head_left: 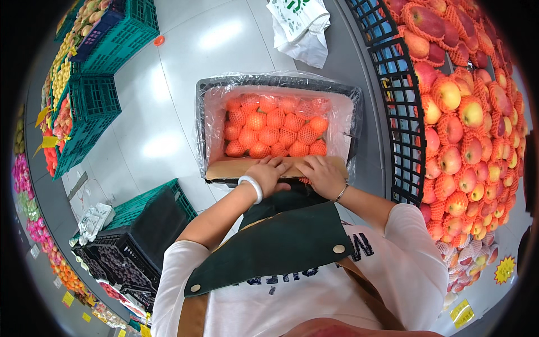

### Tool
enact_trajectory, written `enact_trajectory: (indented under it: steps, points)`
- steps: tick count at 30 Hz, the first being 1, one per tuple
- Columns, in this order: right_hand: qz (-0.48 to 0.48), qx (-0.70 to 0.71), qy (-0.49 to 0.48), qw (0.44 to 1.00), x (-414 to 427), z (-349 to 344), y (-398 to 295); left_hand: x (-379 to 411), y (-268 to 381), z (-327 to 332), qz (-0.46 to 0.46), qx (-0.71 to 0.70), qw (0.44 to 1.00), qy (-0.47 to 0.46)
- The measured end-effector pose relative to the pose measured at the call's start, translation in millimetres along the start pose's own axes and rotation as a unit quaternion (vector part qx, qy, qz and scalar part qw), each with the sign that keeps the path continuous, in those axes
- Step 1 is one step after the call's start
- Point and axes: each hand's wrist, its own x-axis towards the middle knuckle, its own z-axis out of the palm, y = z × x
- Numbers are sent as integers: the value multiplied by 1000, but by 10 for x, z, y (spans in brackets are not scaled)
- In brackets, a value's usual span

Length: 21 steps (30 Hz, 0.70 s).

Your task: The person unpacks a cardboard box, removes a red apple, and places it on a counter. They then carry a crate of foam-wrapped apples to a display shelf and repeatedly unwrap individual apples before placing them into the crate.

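Observation:
Several round orange-red fruits in foam nets [269, 128] lie in rows inside a black plastic crate [273, 80] lined with clear film and pinkish-white sheets. Along the crate's near edge lies a strip of brown cardboard [227, 168]. My left hand [267, 172], with a white bangle at its wrist, rests on the cardboard near its middle, fingers pointing away from me. My right hand [323, 175], wearing a thin bracelet, lies on the same cardboard farther right, fingertips over its upper edge. Whether either hand grips the cardboard cannot be told. A bit of red netting shows under the right hand.
Apples and mangoes in foam nets [467, 126] are heaped on the right behind a black grid barrier [404, 118]. Green crates [92, 97] of fruit stand at left, more crates [126, 252] at lower left. White plastic bags [301, 29] lie beyond the crate; an orange ring [159, 41] is on the floor.

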Motion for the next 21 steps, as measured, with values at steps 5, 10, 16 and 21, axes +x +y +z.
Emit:
enact_trajectory:
  steps: [5,10,16,21]
  points:
    - [-23,-58,8,998,88,376,254,79,-109,375,58,54,988,136]
    - [163,415,-277,851,602,91,696,319,-235,421,-65,-105,980,155]
    - [92,224,-316,917,783,210,986,652,-214,30,-108,-13,993,50]
    - [271,173,-152,935,993,500,1299,1110,-327,277,-63,122,987,82]
